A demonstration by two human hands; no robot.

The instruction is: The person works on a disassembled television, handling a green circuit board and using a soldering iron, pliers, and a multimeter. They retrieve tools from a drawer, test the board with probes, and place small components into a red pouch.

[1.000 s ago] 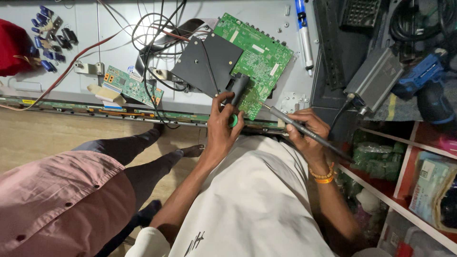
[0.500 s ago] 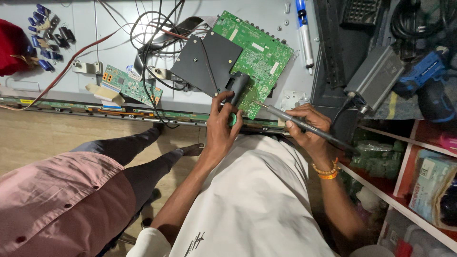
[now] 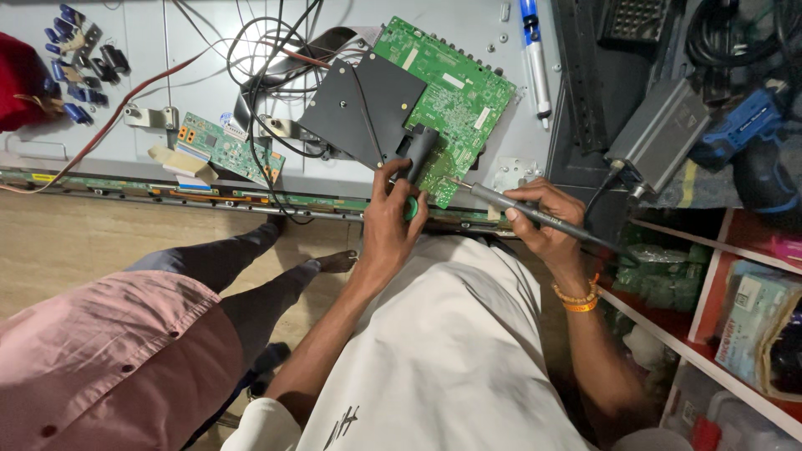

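Evidently, from the head view, the left hand clamps a black tool with a green grip, steadying it against the green circuit board just beyond, while the right hand pinches a soldering iron pen-style, tip aimed at the board's near edge.

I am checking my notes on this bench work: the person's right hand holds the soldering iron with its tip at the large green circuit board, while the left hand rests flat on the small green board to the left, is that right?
Not quite. In the head view the left hand grips a black tool with a green end at the large green circuit board, well away from the small green board. The right hand does hold the soldering iron with its tip at the large board.
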